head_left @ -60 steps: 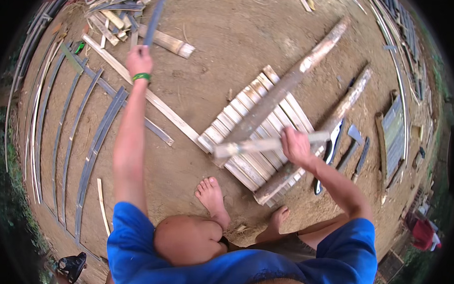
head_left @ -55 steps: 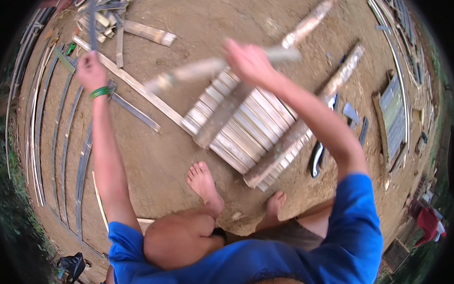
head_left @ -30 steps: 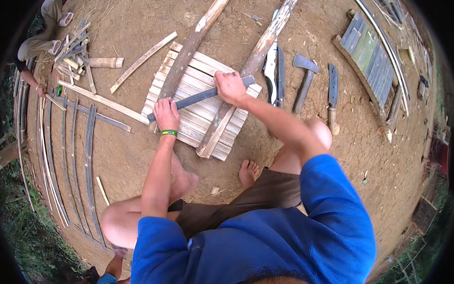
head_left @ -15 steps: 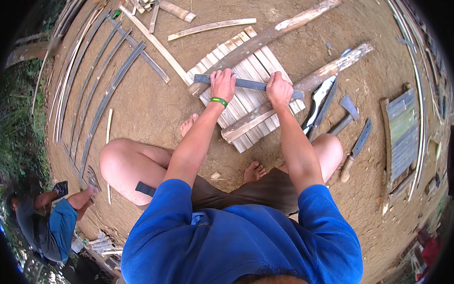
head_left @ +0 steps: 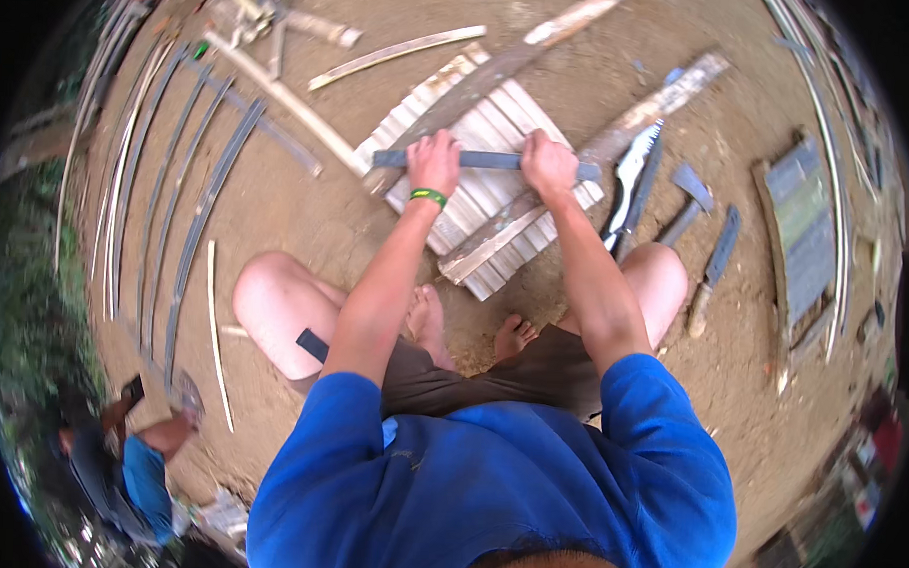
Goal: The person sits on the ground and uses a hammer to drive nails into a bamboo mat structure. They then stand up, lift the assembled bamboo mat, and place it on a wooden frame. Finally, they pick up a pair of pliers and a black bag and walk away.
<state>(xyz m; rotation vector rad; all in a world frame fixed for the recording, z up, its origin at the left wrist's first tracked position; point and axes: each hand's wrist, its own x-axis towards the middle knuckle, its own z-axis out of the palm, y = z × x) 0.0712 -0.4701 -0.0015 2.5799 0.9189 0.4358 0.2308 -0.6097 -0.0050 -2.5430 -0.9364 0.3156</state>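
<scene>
I squat barefoot over a panel of pale bamboo slats (head_left: 480, 135) laid across two long wooden poles (head_left: 502, 65) on bare earth. Both hands hold one grey-blue bamboo slat (head_left: 484, 160) flat across the panel. My left hand (head_left: 434, 161), with a green wristband, grips it near its left end. My right hand (head_left: 549, 165) grips it near its right end. The slat lies crosswise over the pale slats.
A saw (head_left: 628, 180), a hatchet (head_left: 690, 197) and a long knife (head_left: 715, 268) lie on the ground to the right. Long grey bamboo strips (head_left: 202, 215) lie in rows on the left. Another person (head_left: 118, 463) crouches at lower left. A slatted board (head_left: 802, 231) lies far right.
My left hand fetched a grey-blue slat from the pile at upper left, my right hand joined it, and both brought it down across the panel. My head has turned, shifting the view.
</scene>
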